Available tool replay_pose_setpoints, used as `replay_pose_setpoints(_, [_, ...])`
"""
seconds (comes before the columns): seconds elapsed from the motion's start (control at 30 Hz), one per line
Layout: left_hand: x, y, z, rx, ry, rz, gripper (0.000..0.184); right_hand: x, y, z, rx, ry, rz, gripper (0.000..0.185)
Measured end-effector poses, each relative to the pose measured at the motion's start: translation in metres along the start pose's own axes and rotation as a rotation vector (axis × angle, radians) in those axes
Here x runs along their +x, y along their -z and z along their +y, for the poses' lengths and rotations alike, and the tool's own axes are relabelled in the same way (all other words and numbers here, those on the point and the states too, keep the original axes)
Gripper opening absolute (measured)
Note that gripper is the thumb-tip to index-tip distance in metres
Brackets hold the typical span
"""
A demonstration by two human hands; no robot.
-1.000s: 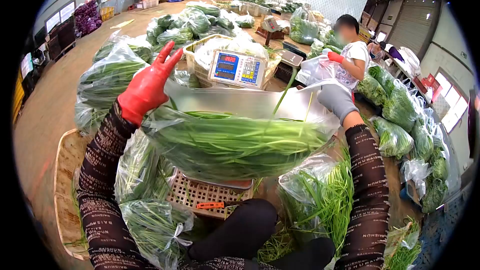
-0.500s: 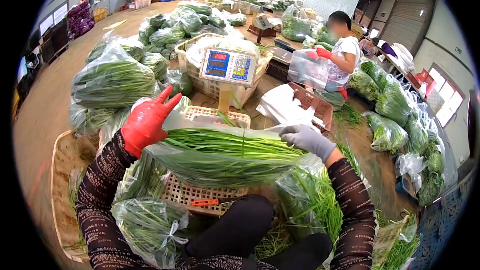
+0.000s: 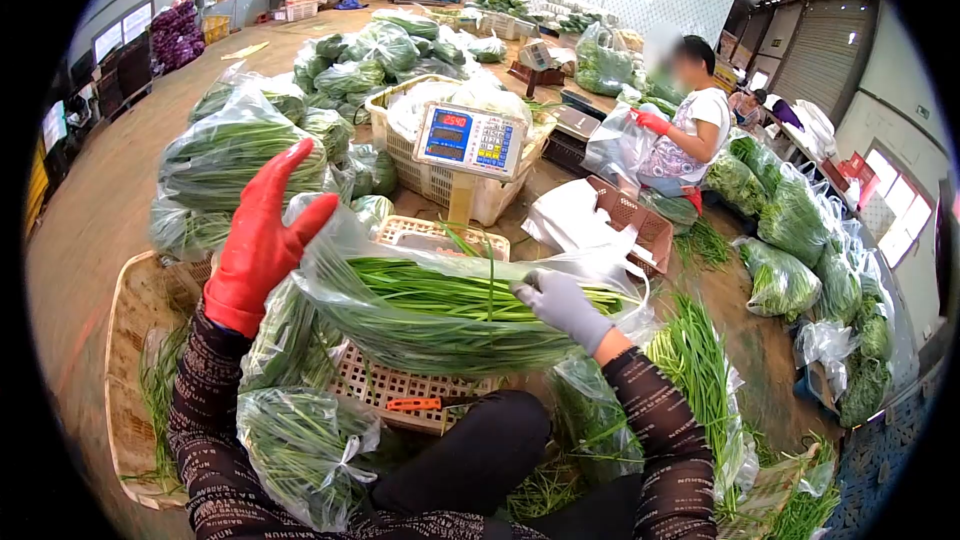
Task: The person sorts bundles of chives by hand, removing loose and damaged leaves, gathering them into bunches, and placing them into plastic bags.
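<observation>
A clear plastic bag (image 3: 450, 345) packed with long green garlic chives (image 3: 430, 285) lies crosswise in front of me, its upper side open. My left hand (image 3: 262, 240), in a red rubber glove, is raised at the bag's left end with thumb and fingers apart, holding nothing. Over the right half of the chives is my right hand (image 3: 568, 308) in a grey glove. Its fingers are bent together at the leaves; what is between them is hidden. Behind the bag stands a digital scale display (image 3: 470, 140) with lit red digits.
Below the bag are a plastic crate (image 3: 375, 380) and an orange-handled knife (image 3: 415, 404). Bagged greens (image 3: 305, 455) sit by my knees, with more bags (image 3: 235, 160) at left. A person (image 3: 690, 120) in red gloves handles a clear bag at right.
My left hand has lifted and turned upright. My right hand has moved left across the chives. The display reading has changed, and the other person has shifted the clear bag.
</observation>
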State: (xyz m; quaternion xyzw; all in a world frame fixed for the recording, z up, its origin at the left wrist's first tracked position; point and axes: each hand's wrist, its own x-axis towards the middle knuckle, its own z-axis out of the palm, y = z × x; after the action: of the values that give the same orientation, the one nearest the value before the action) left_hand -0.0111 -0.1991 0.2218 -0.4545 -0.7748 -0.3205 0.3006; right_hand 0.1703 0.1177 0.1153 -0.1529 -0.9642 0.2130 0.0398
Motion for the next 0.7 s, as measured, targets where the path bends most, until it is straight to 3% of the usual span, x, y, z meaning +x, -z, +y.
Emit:
replay_pose_setpoints(0.1, [-0.014, -0.004, -0.025, -0.014, 0.198, -0.074, 0.058, 0.004, -0.017, -0.033, 0.076, -0.033, 0.100, 0.036])
replay_pose_setpoints(0.17, [-0.016, -0.001, -0.016, 0.175, 0.342, -0.258, 0.059, 0.006, -0.027, -0.053, 0.090, -0.003, -0.063, 0.029])
replay_pose_setpoints(0.2, [-0.014, -0.003, -0.012, 0.192, 0.392, -0.359, 0.050, 0.008, -0.038, -0.051, 0.081, 0.152, -0.135, 0.029])
replay_pose_setpoints(0.23, [-0.019, -0.006, -0.014, 0.167, 0.330, -0.384, 0.042, 0.008, -0.048, -0.050, 0.072, 0.306, -0.206, 0.030])
replay_pose_setpoints(0.3, [-0.021, -0.021, -0.017, -0.132, 0.493, -0.440, 0.034, 0.002, -0.050, -0.049, 0.077, 0.321, -0.219, 0.030])
replay_pose_setpoints(0.33, [-0.021, -0.027, -0.018, -0.140, 0.488, -0.450, 0.034, -0.006, -0.035, -0.052, -0.054, 0.283, -0.138, 0.028])
replay_pose_setpoints(0.37, [-0.021, -0.033, -0.018, -0.399, 0.537, -0.486, 0.031, -0.015, -0.017, -0.055, -0.187, 0.245, -0.061, 0.026])
replay_pose_setpoints(0.4, [-0.022, -0.038, -0.018, -0.660, 0.584, -0.516, 0.028, -0.026, 0.004, -0.058, -0.530, 0.144, 0.011, 0.023])
replay_pose_setpoints(0.43, [-0.022, -0.038, -0.014, -0.669, 0.585, -0.523, 0.028, -0.034, 0.008, -0.037, -0.823, 0.109, 0.190, 0.026])
replay_pose_setpoints(0.47, [-0.019, -0.036, -0.006, -0.772, 0.663, -0.475, 0.025, -0.047, 0.027, -0.030, -0.815, 0.175, 0.481, 0.028])
replay_pose_setpoints(0.5, [-0.017, -0.036, -0.002, -0.875, 0.739, -0.423, 0.023, -0.059, 0.047, -0.025, -0.876, 0.167, 0.622, 0.039])
replay_pose_setpoints(0.53, [-0.017, -0.040, -0.007, -1.085, 0.774, -0.493, 0.021, -0.069, 0.054, -0.003, -1.160, 0.106, 0.742, 0.052])
replay_pose_setpoints(0.57, [-0.017, -0.045, -0.005, -1.092, 0.773, -0.498, 0.021, -0.074, 0.062, 0.011, -1.073, -0.091, 0.695, 0.063])
replay_pose_setpoints(0.6, [-0.017, -0.049, 0.000, -1.336, 0.851, -0.469, 0.020, -0.082, 0.070, 0.020, -1.036, -0.331, 0.508, 0.069])
replay_pose_setpoints(0.63, [-0.017, -0.053, 0.005, -1.577, 0.924, -0.432, 0.020, -0.088, 0.080, 0.026, -0.782, -0.495, 0.362, 0.053])
replay_pose_setpoints(0.7, [-0.010, -0.060, 0.023, -1.644, 0.928, -0.597, 0.030, -0.087, 0.077, 0.067, -0.362, -0.621, 0.190, 0.029])
